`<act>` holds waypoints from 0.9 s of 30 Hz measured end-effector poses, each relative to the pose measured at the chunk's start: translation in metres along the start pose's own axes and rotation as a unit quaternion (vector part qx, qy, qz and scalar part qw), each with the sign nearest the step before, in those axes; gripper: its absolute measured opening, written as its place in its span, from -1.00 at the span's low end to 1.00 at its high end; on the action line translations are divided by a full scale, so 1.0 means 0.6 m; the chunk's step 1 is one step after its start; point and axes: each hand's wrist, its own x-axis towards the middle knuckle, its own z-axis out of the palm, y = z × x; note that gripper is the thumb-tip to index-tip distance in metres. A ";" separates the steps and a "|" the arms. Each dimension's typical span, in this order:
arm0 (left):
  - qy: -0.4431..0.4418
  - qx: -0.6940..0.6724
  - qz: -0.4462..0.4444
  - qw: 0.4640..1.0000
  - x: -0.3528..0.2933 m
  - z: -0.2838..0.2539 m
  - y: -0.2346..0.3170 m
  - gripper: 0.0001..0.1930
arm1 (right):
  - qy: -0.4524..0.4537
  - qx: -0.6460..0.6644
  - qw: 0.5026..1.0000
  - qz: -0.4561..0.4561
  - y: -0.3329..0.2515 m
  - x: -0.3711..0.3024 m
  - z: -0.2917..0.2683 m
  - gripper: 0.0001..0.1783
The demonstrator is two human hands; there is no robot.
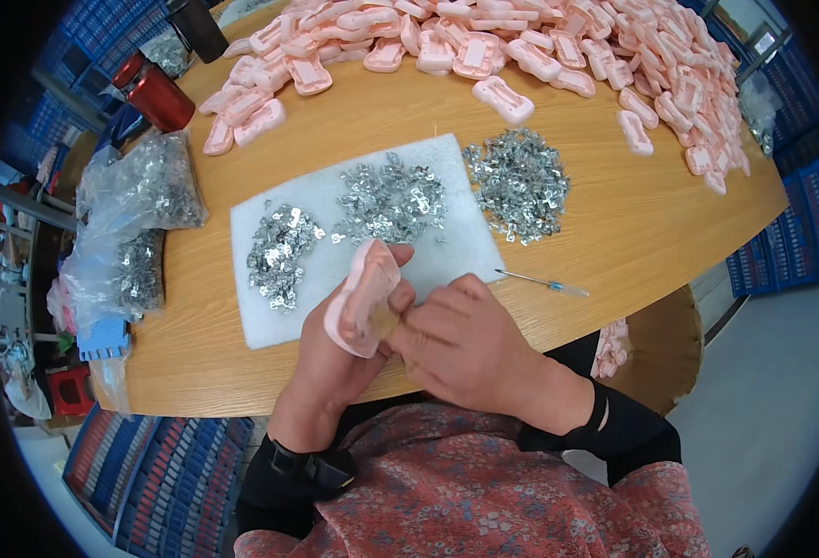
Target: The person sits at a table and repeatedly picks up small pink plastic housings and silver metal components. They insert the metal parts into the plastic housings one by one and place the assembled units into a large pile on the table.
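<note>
My left hand (pixel 339 358) is closed around a pink plastic shell (pixel 367 293), tilted up over the near edge of the table. My right hand (pixel 465 344) is closed, its fingertips pressed against the shell's near right side. Whatever small thing those fingertips may pinch is hidden and smeared. Just beyond my hands lies a white foam sheet (pixel 335 181). It bears two heaps of small metal clips, a left heap (pixel 284 256) and a larger middle heap (pixel 391 200). A third metal clip heap (pixel 519 186) sits on the wood to the right of the sheet.
A big pile of pink shells (pixel 558 46) spans the far side of the table (pixel 614 228). A pen (pixel 544 282) lies right of the sheet. Clear bags of metal parts (pixel 139 219) and a red canister (pixel 153 93) stand left. A cardboard box (pixel 665 349) holds more shells below the right edge.
</note>
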 end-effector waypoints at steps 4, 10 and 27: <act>-0.108 -0.173 -0.054 0.978 0.000 -0.017 0.009 -0.52 | 0.037 0.046 0.998 -0.006 -0.001 -0.008 -0.007 -0.63; -0.172 -0.233 -0.114 0.950 -0.003 -0.021 -0.001 -0.51 | 0.062 0.108 0.991 0.054 0.010 -0.026 -0.028 -0.59; -0.115 0.208 0.014 0.971 -0.033 0.077 -0.063 -0.54 | 0.120 0.453 0.806 0.360 -0.017 -0.163 -0.107 -0.52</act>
